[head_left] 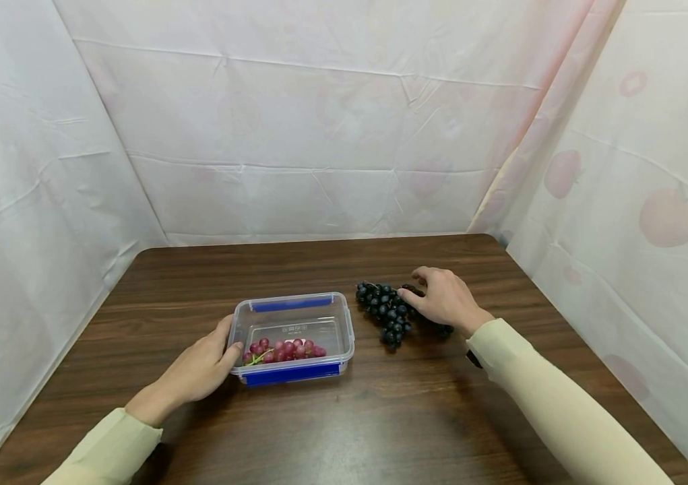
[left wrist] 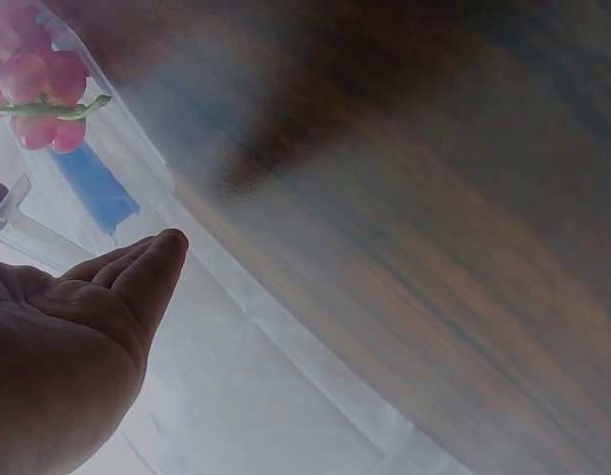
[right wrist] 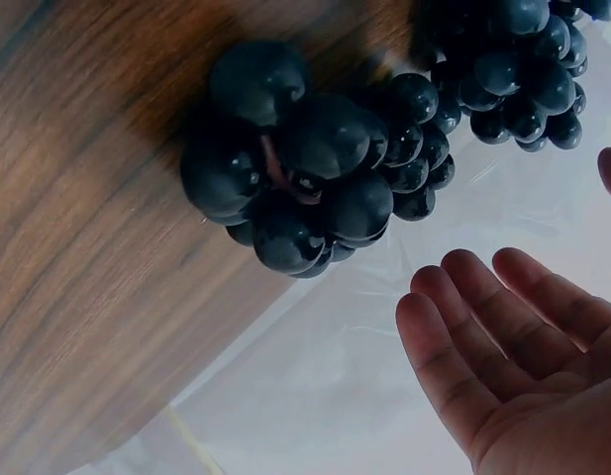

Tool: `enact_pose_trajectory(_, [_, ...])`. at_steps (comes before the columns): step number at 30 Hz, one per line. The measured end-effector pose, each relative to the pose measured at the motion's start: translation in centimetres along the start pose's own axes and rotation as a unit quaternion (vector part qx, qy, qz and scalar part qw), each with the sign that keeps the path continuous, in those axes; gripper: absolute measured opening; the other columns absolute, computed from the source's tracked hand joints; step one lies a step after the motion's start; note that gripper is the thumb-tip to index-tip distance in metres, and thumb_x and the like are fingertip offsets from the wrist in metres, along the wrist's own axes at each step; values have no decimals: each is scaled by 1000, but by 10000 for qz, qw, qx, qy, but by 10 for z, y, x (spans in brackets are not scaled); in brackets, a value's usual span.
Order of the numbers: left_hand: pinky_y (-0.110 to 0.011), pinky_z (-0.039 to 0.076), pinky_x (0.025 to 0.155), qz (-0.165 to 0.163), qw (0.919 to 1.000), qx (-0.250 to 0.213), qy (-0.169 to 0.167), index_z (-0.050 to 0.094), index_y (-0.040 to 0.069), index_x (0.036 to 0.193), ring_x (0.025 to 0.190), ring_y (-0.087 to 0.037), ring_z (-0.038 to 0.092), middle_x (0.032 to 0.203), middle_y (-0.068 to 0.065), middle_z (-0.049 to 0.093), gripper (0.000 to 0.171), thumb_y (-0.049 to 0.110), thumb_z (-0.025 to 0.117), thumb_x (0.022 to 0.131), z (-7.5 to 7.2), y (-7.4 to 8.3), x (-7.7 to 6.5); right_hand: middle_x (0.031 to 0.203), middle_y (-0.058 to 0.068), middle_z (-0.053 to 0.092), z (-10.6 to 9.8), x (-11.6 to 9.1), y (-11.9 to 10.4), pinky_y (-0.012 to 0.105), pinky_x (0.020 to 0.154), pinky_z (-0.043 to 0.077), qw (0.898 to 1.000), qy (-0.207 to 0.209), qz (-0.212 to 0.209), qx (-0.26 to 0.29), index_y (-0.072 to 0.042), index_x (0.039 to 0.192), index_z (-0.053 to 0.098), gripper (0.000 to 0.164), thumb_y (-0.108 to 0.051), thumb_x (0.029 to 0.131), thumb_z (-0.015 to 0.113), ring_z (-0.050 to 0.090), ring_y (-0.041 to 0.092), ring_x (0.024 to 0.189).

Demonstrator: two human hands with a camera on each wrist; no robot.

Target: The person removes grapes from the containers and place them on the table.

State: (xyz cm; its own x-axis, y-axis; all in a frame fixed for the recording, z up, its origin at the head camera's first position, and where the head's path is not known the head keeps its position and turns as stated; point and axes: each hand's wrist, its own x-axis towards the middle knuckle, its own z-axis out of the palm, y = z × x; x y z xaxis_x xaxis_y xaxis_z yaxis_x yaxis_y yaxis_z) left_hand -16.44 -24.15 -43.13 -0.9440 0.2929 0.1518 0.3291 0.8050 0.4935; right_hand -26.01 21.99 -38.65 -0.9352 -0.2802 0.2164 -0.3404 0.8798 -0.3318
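Observation:
A clear plastic food container (head_left: 344,323) with blue side clips sits on the table, a small bunch of red grapes (head_left: 286,350) lying inside it. My left hand (head_left: 201,364) holds the container's left side, thumb at the rim and fingers along the outer wall. To the right of the container lie dark grapes (head_left: 387,313) in bunches, partly hidden by my right hand (head_left: 448,300). That hand hovers over them with fingers spread and relaxed. In the right wrist view, a gap shows between the fingertips (right wrist: 419,307) and the dark grapes (right wrist: 330,139).
The brown wood-grain table (head_left: 344,431) has rounded corners. White curtains (head_left: 319,135) surround it at the back and sides, with faint fruit prints on the right one.

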Motion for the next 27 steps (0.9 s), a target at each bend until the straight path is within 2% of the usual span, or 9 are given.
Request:
enact_pose_trajectory(13, [-56, 51, 91, 36, 10000, -12, 12, 31, 6, 157, 107, -24, 65, 125, -14, 67, 56, 22, 51, 107, 0, -1, 0, 124, 15, 69, 1, -1, -10, 53, 90, 52, 9998, -5, -136, 127, -8, 131, 66, 58, -54, 96, 66, 66, 32, 111])
enact_pose_trajectory(27, [-55, 51, 90, 4, 10000, -38, -13, 30, 5, 157, 104, -22, 65, 123, -13, 67, 56, 22, 51, 107, 0, 1, 0, 124, 15, 68, 5, -2, -18, 52, 91, 52, 9993, 55, -360, 80, -9, 133, 65, 59, -54, 96, 66, 65, 32, 111])
